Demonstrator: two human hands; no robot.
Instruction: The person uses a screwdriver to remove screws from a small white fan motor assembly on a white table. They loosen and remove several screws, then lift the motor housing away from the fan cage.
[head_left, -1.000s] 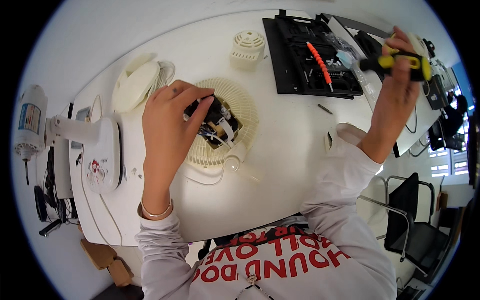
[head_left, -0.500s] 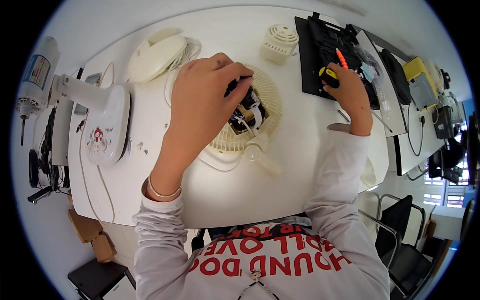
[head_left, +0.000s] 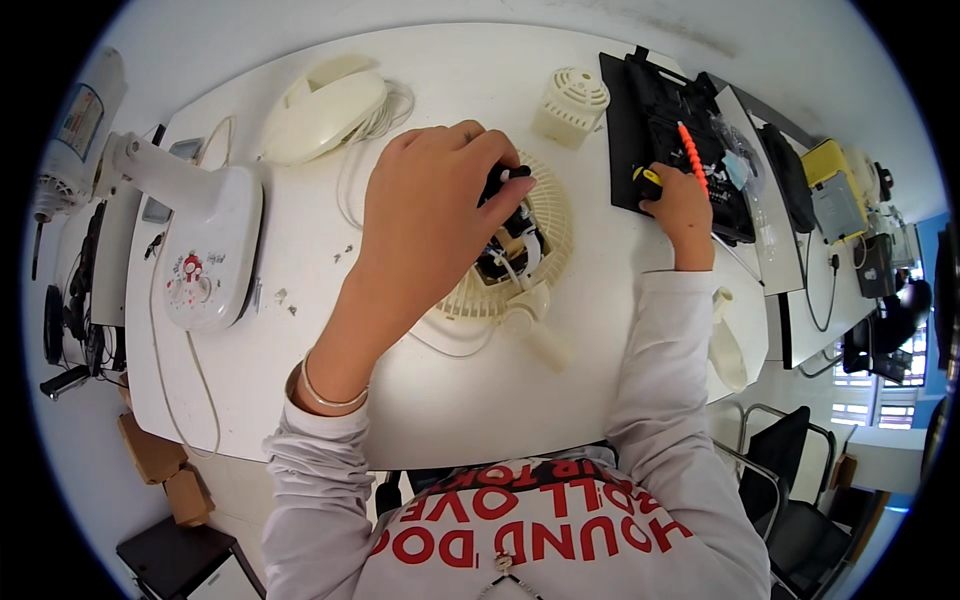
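My left hand is closed in a pinch over the opened fan housing. Between thumb and forefinger shows a small black piece with a pale tip; its kind is unclear. Under that hand lies a round cream fan guard with ribs. Wires and dark motor parts sit exposed in its middle, partly covered by my fingers. At the right, my right hand is closed on a yellow-and-black screwdriver, beside the black tool case. Only the handle shows; its shaft is hidden.
A cream vented motor cover stands beyond the guard. A cream oval shell with coiled cable lies back left, near a white fan base. An orange twisted rod lies on the case; a curved cream part rests near right.
The view has shifted slightly. My right hand, with the screwdriver, has moved a little left and nearer along the black mat. My left hand keeps its pinch and has edged right.
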